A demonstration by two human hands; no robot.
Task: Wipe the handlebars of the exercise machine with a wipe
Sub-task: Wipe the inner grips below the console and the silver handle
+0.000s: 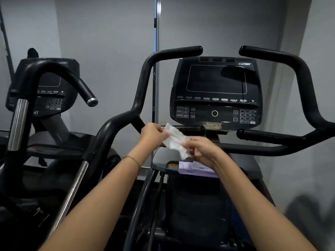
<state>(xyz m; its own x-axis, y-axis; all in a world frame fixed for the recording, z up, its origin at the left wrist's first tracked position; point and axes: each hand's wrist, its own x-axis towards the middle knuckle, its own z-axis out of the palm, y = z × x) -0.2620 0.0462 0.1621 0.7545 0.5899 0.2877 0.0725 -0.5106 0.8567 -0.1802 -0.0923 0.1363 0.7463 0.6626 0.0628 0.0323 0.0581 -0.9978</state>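
The left hand (154,136) pinches the upper end of the white wipe (175,140) and the right hand (201,151) pinches its lower end. The wipe is half folded between them, in the air below the console (215,91) and above the purple wipe packet (197,169). I judge the step is unfolding: it is better to spread the wipe flat over one palm, so it wraps around the black tube, beginning at the near left handlebar (145,77), then the right handlebar (304,78).
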